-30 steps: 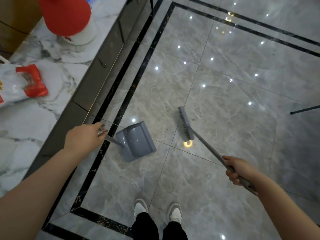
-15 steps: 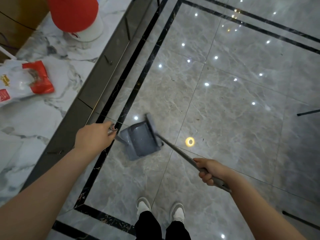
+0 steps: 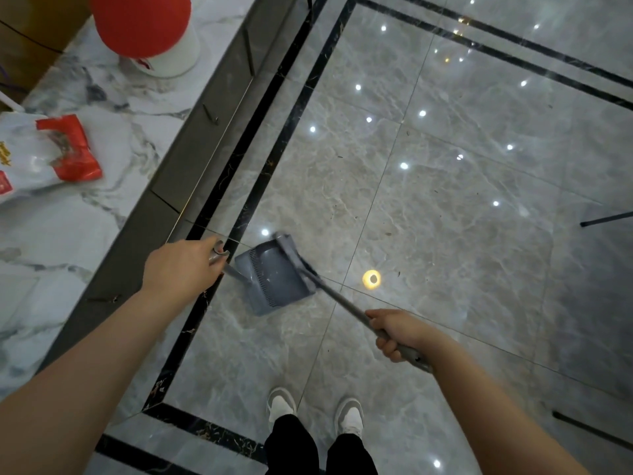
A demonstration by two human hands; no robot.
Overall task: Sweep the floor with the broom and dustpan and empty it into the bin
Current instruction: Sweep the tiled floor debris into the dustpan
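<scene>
A: Where is the dustpan [image 3: 274, 277]?

B: Just below and left of the frame's centre, flat on the grey marble floor [image 3: 445, 207], beside the black inlay stripe [image 3: 239, 186]. Its open mouth faces right and a little upward in the frame; its thin handle runs off to the left.

A: Who holds it?

B: The left hand [image 3: 181, 265], at middle left. Its grip is closed round the end of that handle, fingers curled over it.

A: And the broom [image 3: 342, 299]?

B: Its long axis is a diagonal, from the lower right up toward the centre. The head [image 3: 291, 255] lies along the dustpan's mouth edge, touching it, with the stick leading back down to the right hand [image 3: 394, 332]. That grip is wrapped round the stick, a short stub of it showing past the heel of the hand.

A: Anything inside the pan?

B: A few pale specks; too small to name.

A: What else is there?

B: Small dark bits scattered on the floor to the right of the pan, and a bright yellow reflection [image 3: 371, 278] just beside the broom stick. Two pale shoes [image 3: 281, 404] at bottom centre. At left, a marble surface [image 3: 68, 234] carrying a red-and-white bag [image 3: 48, 156] and a white tub with a red lid [image 3: 144, 25] in the upper left.
</scene>
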